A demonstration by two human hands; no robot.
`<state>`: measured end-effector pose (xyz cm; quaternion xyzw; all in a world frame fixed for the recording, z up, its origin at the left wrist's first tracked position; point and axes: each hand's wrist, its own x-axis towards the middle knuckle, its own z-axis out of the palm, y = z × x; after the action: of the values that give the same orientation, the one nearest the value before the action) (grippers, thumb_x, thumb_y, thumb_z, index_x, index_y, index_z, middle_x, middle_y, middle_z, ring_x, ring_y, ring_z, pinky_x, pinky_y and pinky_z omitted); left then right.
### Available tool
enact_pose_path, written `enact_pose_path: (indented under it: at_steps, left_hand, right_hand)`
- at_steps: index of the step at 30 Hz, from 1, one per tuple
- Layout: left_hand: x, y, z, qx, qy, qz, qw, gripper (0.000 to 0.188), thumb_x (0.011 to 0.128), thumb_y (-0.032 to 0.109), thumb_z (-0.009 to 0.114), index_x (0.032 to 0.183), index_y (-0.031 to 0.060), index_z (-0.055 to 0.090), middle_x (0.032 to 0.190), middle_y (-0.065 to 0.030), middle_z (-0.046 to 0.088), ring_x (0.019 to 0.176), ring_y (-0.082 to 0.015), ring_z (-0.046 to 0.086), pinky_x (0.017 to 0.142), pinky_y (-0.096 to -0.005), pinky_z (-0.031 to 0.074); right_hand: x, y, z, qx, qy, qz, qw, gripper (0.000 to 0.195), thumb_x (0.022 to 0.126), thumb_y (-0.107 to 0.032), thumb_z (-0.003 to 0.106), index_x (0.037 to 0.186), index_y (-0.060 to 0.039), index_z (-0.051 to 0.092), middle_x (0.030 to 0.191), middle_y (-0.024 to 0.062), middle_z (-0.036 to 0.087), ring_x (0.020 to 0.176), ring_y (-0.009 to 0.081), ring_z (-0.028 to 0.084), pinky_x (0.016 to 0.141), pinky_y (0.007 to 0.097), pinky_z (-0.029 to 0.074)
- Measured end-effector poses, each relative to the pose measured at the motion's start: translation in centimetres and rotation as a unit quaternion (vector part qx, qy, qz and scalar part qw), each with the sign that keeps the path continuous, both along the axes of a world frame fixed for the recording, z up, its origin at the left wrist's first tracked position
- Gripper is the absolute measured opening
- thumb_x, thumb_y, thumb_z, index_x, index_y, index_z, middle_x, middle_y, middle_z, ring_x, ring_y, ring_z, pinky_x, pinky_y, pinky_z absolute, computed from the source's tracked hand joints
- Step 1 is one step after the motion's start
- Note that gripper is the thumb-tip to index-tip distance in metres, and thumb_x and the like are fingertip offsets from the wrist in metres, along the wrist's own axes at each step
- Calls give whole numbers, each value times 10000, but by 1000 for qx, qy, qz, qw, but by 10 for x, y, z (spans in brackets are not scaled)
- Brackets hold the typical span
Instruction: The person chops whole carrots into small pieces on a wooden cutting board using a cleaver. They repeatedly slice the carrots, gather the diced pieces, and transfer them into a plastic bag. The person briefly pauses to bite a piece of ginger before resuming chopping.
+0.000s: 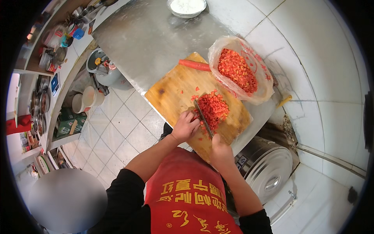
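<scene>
My right hand (221,152) is closed round the handle of a kitchen knife (204,119), whose blade stands on edge on a wooden cutting board (169,90). Just left of the blade, my left hand (186,126) presses with bent fingers on small orange-red carrot pieces, partly hidden under the fingers. A heap of diced carrot (214,108) lies against the blade's right side, with a few loose bits around it. One whole peeled carrot (194,65) rests across the board's far edge. Beside it, a clear plastic bag (264,87) holds a large amount of diced carrot (236,70).
The board lies on a metal-topped table (140,44) with a bowl of white contents (187,7) at its far edge. A large lidded steel pot (270,172) stands below at right, a gas cylinder (112,76) at left. Tiled wall borders the right; a blurred shape is at lower left.
</scene>
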<state>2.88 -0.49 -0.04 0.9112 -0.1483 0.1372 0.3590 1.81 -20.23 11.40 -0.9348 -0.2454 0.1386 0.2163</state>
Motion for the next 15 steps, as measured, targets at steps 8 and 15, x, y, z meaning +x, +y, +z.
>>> enact_pose_path:
  at_steps: [8,15]
  left_hand:
    - [-1,1,0,-2,-13,2,1000,156,821,115,738,870,58,602,1024,-140,556,977,-360,534,868,-447,469]
    - [-8,1,1,-64,14,15,998,170,836,139,743,902,56,610,1064,-150,537,997,-370,530,870,-451,479]
  right_hand:
    - [2,8,7,-58,73,-12,996,393,811,-64,609,1140,62,435,632,228,622,636,428,662,577,502,529]
    - [-4,7,-28,-75,41,-8,996,399,807,-50,608,1142,74,432,642,218,618,612,419,651,555,493,521]
